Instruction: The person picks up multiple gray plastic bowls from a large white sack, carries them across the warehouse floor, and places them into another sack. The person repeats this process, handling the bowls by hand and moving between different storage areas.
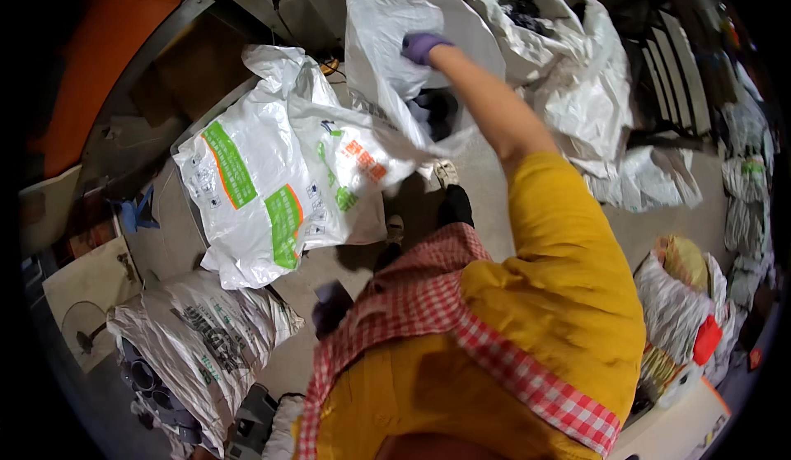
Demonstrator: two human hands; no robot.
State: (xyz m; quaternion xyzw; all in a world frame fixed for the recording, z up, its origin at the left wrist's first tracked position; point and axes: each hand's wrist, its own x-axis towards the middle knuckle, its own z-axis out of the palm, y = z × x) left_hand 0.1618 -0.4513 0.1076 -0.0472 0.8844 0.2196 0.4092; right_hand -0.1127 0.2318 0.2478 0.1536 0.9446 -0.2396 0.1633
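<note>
My right hand [422,47], in a purple glove, reaches forward to a tall white woven sack [383,15]. Its fingers look closed against the sack's inner wall, bunching the material. Dark items [433,112] lie inside the sack's mouth, too shaded to name. Low beside my red-and-white checked apron [412,303] is my left hand [331,308], also in a dark purple glove. Its fingers are blurred and dim, so I cannot see whether it holds anything. Left of the tall sack, a white plastic bag with green panels [247,180] lies spread out.
Another white sack with black contents [568,65] stands at the far right. A printed woven sack [206,345] rests at the near left beside dark round-holed parts [152,386]. A stuffed white sack [671,303] with a red piece sits at the right. A power cable [284,23] hangs behind.
</note>
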